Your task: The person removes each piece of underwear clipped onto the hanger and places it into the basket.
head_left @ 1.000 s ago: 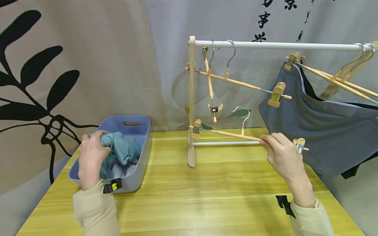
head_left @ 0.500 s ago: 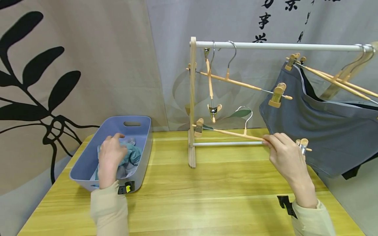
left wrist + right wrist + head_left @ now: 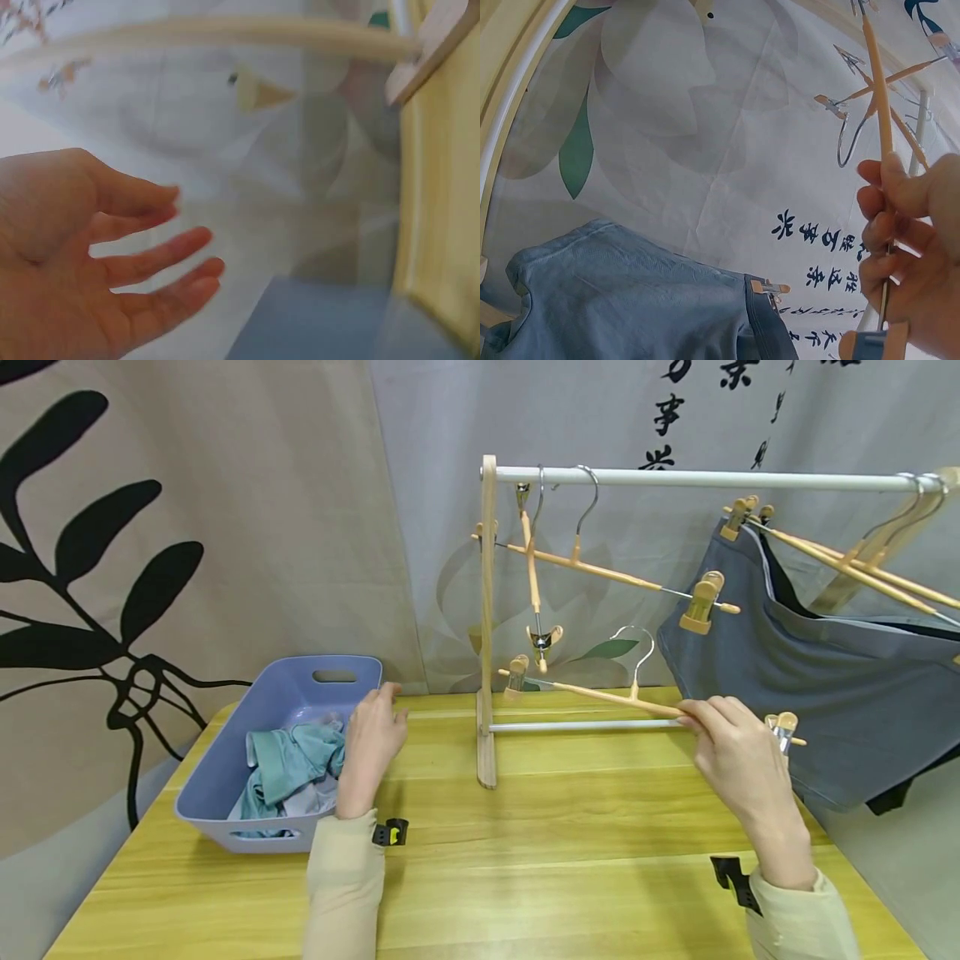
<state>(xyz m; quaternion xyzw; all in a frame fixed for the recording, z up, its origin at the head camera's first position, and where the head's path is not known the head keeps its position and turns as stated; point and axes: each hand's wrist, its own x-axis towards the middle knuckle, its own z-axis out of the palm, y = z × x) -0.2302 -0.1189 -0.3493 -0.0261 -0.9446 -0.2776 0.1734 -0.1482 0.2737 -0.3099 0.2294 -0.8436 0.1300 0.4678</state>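
Observation:
My right hand [image 3: 738,756] grips a wooden clip hanger [image 3: 600,693] near its right end, in front of the rack's lower bar. In the right wrist view the fingers curl round the hanger's rod [image 3: 881,112]. The left hand [image 3: 371,739] hovers at the right rim of the blue basket [image 3: 217,768]. Its fingers are loosely bent with nothing between them, as the left wrist view [image 3: 112,262] also shows. Inside the basket lie a crumpled teal cloth garment [image 3: 296,760] and a pale grey one [image 3: 311,797].
A rack with a white top bar [image 3: 697,479] and a wooden side post [image 3: 487,610] stands behind. Two clip hangers [image 3: 615,574] hang at its left. Grey-blue shorts [image 3: 810,693] hang from clips at the right. All stands on a wooden table [image 3: 525,877].
My left hand has let go of the teal garment, which has dropped lower in the basket, and moved right. The right hand has shifted the hanger slightly right.

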